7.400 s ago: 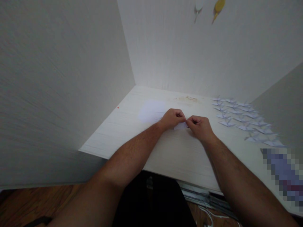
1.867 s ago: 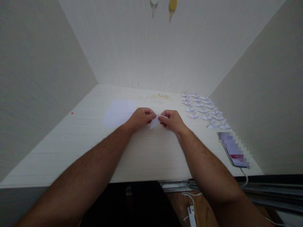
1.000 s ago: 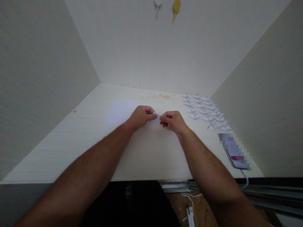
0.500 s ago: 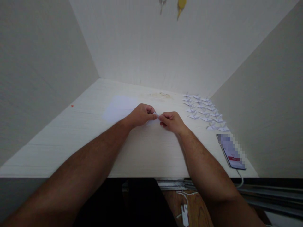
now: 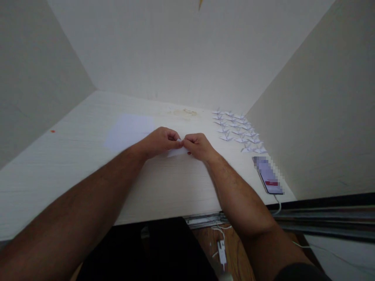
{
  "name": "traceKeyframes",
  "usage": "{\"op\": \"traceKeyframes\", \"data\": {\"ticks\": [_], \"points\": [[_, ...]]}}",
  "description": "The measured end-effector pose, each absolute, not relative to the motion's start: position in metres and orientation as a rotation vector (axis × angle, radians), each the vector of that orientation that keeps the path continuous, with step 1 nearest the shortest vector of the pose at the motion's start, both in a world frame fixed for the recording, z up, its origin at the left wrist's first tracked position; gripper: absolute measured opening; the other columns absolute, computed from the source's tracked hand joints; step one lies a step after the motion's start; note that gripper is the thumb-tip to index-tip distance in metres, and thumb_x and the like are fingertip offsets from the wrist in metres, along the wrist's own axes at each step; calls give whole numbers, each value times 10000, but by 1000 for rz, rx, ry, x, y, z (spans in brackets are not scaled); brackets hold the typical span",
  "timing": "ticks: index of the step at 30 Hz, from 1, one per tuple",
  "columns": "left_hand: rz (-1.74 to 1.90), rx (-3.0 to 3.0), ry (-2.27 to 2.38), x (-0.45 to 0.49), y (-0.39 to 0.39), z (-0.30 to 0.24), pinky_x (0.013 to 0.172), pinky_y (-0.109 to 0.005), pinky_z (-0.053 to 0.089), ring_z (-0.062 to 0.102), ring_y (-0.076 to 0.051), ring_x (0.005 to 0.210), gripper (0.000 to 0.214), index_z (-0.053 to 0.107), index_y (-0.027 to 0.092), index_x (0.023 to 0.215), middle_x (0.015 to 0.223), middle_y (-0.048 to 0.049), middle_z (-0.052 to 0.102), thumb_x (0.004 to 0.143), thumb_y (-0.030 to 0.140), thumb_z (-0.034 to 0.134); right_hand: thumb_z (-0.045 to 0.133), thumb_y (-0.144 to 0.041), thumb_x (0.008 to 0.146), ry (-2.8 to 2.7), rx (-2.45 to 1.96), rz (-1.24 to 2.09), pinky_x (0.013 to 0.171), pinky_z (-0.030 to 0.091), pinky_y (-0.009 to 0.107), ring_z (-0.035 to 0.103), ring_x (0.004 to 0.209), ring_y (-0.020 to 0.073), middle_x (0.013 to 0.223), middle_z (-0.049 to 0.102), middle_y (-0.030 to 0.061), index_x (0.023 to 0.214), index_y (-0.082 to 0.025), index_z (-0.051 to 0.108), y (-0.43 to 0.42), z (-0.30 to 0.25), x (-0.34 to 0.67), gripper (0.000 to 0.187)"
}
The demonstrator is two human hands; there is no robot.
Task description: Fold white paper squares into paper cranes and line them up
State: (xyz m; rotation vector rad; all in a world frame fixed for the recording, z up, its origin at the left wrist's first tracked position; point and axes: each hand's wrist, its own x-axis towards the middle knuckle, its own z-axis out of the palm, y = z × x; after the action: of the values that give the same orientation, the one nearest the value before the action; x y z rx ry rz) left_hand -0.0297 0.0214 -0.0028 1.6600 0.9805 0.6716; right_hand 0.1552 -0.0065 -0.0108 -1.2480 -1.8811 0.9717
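A small piece of folded white paper [image 5: 175,152] is pinched between my two hands, just above the white tabletop. My left hand [image 5: 162,141] grips its left side between thumb and bent fingers. Thumb and index finger of my right hand [image 5: 198,146] close on the paper from the right, and the fingertips of both hands nearly touch. Most of the paper is hidden behind the fingers, so its exact shape does not show. Left of my left hand lies a pale sheet of paper [image 5: 129,130] flat on the table.
Several folded paper cranes [image 5: 240,128] stand in rows at the right back. In front of them a phone [image 5: 268,175] lies with a cable [image 5: 277,207] at its near end. Walls enclose the tabletop [image 5: 164,195] on three sides. A power strip [image 5: 222,253] lies on the floor.
The camera view has turned, so everything appears shifted left. My right hand has closed in on my left, and both still hold the folded paper.
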Motion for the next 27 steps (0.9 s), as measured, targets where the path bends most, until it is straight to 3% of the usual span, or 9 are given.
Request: {"op": "traceKeyframes", "data": {"ticks": [7,14,27], "points": [[629,1793,1194,-27,20,0,471,-223,298,438,-89,494,272,646,164,640,560,12,579,660,420,737,568,-322,777,-1935,-1243,708,549,277,237,376,570,84,567,458,-49,625,-172,552,1,-17,159,214],[549,1837,1163,-28,21,0,455,-225,288,423,-89,478,262,654,173,665,549,13,561,681,429,705,568,-302,755,-1920,-1169,839,567,288,238,371,590,88,581,441,-54,631,-177,528,4,-16,160,181],[499,2141,1188,-26,21,4,509,-235,312,445,-100,513,278,640,173,648,543,18,572,741,435,620,597,-317,750,-1951,-1248,754,584,328,242,427,596,92,616,525,-40,701,-174,576,4,-16,158,153]]}}
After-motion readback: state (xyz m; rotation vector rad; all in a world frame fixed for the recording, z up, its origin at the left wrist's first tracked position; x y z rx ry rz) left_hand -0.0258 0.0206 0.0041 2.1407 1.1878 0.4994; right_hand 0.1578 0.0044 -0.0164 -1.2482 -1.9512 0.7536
